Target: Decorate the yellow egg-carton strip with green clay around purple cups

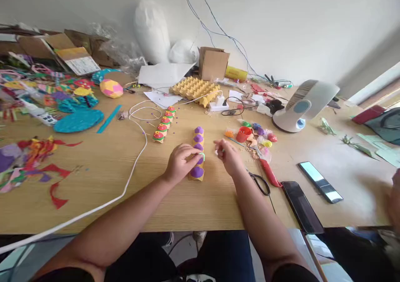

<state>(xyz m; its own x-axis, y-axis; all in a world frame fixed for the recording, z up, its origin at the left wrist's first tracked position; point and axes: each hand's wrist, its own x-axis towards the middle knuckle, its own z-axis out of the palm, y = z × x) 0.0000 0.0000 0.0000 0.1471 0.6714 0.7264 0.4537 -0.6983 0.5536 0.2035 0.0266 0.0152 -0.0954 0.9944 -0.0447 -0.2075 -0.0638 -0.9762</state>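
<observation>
A strip of egg carton (pixel 196 172) lies lengthwise before me, its row of bumps covered in purple clay. My left hand (pixel 181 162) is over its left side, thumb and forefinger pinched on a thin light-green clay strip (pixel 203 156). The green strip bends down in front of the purple bumps. To the right of the carton my right hand (pixel 230 157) hovers with its fingers curled together; whatever is between the fingertips, if anything, is too small to make out. Further left stands a second carton strip (pixel 162 128) with red, yellow and green clay on its bumps.
A red cup (pixel 243 134) stands among bags of coloured clay at right, near scissors (pixel 261 184), a red-handled tool (pixel 270 173) and two phones (pixel 301 206). Behind are a yellow egg tray (pixel 195 89) and a white fan (pixel 304 107). A white cable (pixel 133 169) crosses the left side.
</observation>
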